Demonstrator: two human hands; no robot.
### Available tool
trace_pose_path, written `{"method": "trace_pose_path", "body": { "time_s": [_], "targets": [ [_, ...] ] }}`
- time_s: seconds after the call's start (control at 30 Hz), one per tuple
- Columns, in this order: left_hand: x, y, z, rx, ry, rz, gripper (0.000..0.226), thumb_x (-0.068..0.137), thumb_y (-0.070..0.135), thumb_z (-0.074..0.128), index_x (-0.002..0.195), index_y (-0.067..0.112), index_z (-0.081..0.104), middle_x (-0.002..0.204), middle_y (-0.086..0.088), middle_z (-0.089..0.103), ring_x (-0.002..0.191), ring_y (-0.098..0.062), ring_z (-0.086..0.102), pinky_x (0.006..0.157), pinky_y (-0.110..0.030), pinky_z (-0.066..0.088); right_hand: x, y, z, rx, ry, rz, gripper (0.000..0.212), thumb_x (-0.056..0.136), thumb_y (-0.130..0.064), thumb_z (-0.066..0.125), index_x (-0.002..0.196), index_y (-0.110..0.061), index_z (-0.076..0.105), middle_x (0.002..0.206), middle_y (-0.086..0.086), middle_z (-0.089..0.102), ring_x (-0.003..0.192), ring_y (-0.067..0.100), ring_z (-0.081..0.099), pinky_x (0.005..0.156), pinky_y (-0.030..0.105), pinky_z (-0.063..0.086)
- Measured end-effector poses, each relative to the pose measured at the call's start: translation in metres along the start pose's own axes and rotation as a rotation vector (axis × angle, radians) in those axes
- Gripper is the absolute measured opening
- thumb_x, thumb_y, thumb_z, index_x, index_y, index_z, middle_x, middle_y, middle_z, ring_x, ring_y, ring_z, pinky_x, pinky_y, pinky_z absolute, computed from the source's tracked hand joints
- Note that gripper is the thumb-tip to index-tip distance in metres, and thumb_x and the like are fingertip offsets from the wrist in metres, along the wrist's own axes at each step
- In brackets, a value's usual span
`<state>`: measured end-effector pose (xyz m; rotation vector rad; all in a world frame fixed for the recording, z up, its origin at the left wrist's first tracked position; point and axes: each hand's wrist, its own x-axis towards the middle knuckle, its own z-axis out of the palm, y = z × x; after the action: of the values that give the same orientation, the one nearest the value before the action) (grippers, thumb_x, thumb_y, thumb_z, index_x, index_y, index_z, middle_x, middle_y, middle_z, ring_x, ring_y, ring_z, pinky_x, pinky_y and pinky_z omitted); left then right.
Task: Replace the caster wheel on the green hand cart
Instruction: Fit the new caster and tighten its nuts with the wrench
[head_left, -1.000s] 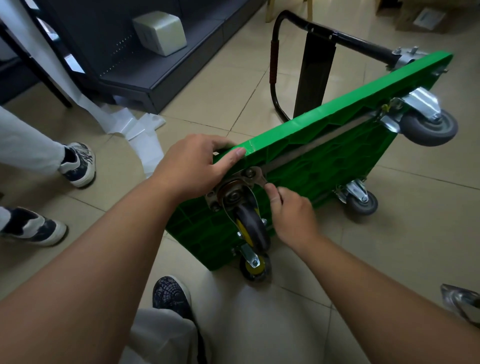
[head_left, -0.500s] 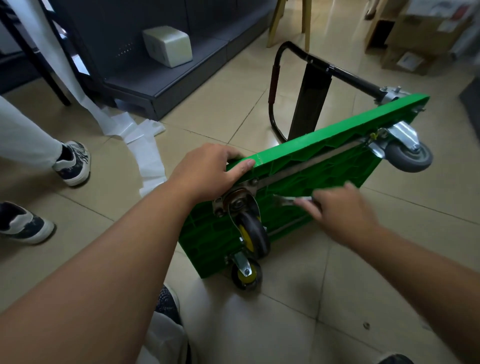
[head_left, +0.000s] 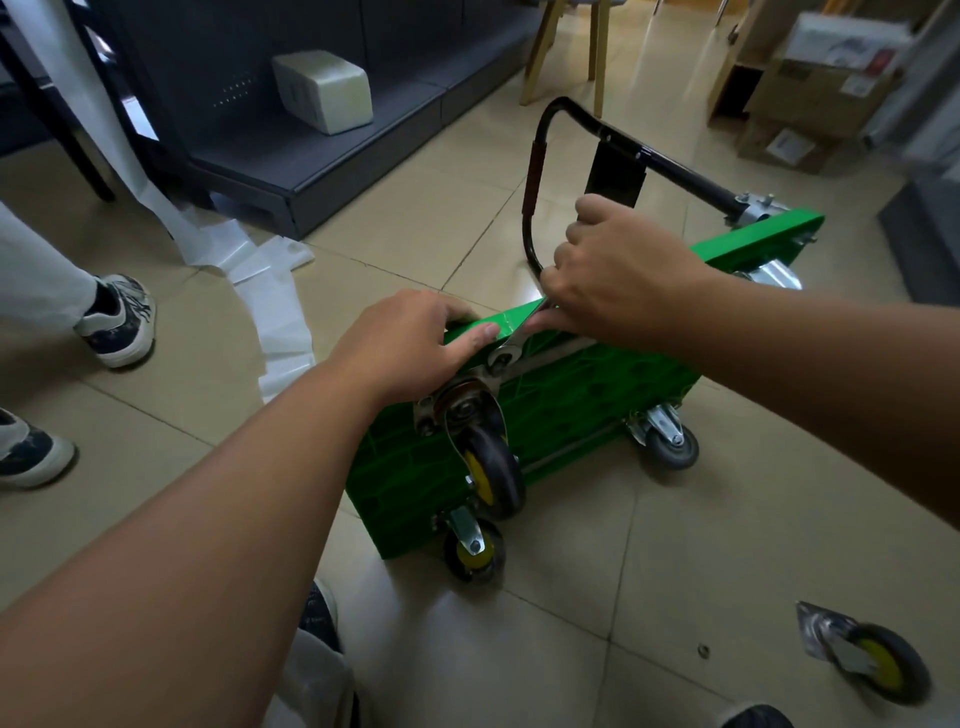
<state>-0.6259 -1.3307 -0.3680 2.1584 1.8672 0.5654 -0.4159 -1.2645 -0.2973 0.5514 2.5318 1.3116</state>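
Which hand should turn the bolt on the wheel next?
Probably the right hand: it grips the wrench, whose head sits at the caster plate. The left hand holds the cart by its edge, steadying it, and has no tool.

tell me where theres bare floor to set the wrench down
Widest bare floor: between the green cart, its grey caster and the loose caster at lower right; a small metal piece lies there. Bare too between the shelf base, cart handle and paper strip. Crowded at the mounted caster, where the left hand grips the cart and the right hand holds the wrench.
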Motion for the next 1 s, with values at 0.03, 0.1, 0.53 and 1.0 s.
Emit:
{"method": "trace_pose_path", "body": {
  "time_s": [0.03, 0.1, 0.53, 1.0],
  "targets": [
    [0.000, 0.000, 0.000, -0.004, -0.004, 0.003, 0.041, 0.099, 0.061, 0.049, 0.118, 0.033, 0.074, 0.093, 0.007, 0.072, 0.082, -0.019, 0.064, 0.070, -0.038, 0.053, 0.000, 0.000, 0.001, -0.011, -0.001, -0.011, 0.061, 0.100, -0.064, 0.011, 0.072, -0.022, 0.045, 0.066, 0.000, 0.040, 0.062, 0.019, 0.040, 0.078, 0.035, 0.031],
    [-0.001, 0.001, -0.001, -0.010, -0.007, 0.005, 0.041, 0.100, 0.059, 0.050, 0.119, 0.033, 0.074, 0.101, 0.005, 0.075, 0.088, -0.020, 0.066, 0.076, -0.042, 0.055, -0.001, 0.000, 0.002, -0.020, -0.005, -0.039, 0.063, 0.099, -0.064, 0.010, 0.074, -0.021, 0.049, 0.066, 0.000, 0.042, 0.062, 0.019, 0.041, 0.078, 0.036, 0.032],
    [-0.001, 0.002, -0.002, -0.018, -0.002, -0.012, 0.039, 0.100, 0.057, 0.051, 0.119, 0.032, 0.074, 0.101, 0.005, 0.076, 0.087, -0.020, 0.066, 0.077, -0.044, 0.056, -0.012, -0.034, 0.018, -0.044, 0.007, 0.145, 0.062, 0.104, -0.058, 0.015, 0.083, -0.017, 0.056, 0.081, 0.003, 0.064, 0.066, 0.024, 0.043, 0.082, 0.038, 0.039],
    [-0.002, 0.001, 0.000, -0.012, -0.003, -0.031, 0.042, 0.100, 0.060, 0.050, 0.122, 0.034, 0.073, 0.110, 0.004, 0.077, 0.096, -0.019, 0.069, 0.082, -0.042, 0.057, -0.038, -0.125, 0.074, 0.468, 0.182, 0.811, 0.059, 0.103, -0.057, 0.035, 0.075, -0.013, 0.060, 0.071, 0.009, 0.062, 0.069, 0.029, 0.057, 0.078, 0.042, 0.044]
  ]
}}
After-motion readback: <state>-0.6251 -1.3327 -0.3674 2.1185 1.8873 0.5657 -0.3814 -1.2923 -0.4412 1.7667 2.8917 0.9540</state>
